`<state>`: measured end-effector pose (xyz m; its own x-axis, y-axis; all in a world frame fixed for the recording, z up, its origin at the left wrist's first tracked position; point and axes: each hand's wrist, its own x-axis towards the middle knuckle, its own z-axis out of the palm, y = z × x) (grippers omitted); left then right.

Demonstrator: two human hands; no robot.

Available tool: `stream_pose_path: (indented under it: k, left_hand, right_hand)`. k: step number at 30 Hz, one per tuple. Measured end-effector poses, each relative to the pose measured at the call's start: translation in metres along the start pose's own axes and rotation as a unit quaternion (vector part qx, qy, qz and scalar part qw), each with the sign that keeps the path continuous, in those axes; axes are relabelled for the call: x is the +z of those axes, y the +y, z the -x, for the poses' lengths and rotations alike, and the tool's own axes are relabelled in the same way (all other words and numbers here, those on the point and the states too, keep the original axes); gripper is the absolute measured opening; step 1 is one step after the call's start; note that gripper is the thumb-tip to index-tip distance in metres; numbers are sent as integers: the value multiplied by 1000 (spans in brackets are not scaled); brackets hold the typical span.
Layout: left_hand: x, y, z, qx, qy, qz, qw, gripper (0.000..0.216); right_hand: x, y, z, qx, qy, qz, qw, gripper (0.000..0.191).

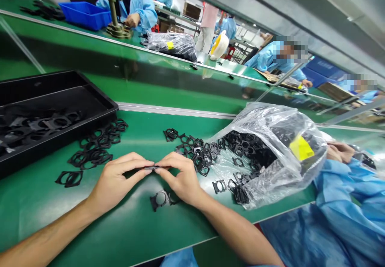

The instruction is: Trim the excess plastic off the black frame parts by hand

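Note:
My left hand [118, 176] and my right hand [180, 176] meet over the green table, each pinching one end of a thin black plastic frame part [154, 167] held edge-on between the fingertips. Just below my right hand another black frame part [159, 200] lies flat on the table. A loose pile of the same parts [195, 150] spreads to the right of my hands, spilling from a clear plastic bag [270, 146] with a yellow label. More parts [96, 148] lie in a row to the left.
A black tray [60, 98] holding several frame parts stands at the left. A green conveyor belt [150, 82] runs behind the table. A co-worker's blue sleeve [345, 203] is at the right; other people in blue coats work beyond, near a blue bin [86, 14].

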<state>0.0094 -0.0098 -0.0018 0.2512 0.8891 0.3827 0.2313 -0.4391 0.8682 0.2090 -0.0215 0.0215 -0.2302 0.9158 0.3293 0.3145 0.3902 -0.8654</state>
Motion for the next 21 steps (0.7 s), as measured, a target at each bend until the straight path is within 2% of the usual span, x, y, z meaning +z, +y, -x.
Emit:
stream_pose_path:
  k: [5,12,16,21]
  left_hand:
    - [0,6,-3,-93,12,80,992,15]
    - [-5,8,-12,-130,-19,148,980,18]
    - [-6,5,-15,-133,-31,176,975,21]
    - [-6,3,-17,-86,-9,191,978,18]
  right_hand:
    - [-2,-2,-2,8,23,-16,1000,7]
    - [-4,-3,-3,17,23,-6,1000,8]
    - [-5,-2,-5,12,4,7,1000,7]
    - [-6,-1,-12,-28,15,18,999,10]
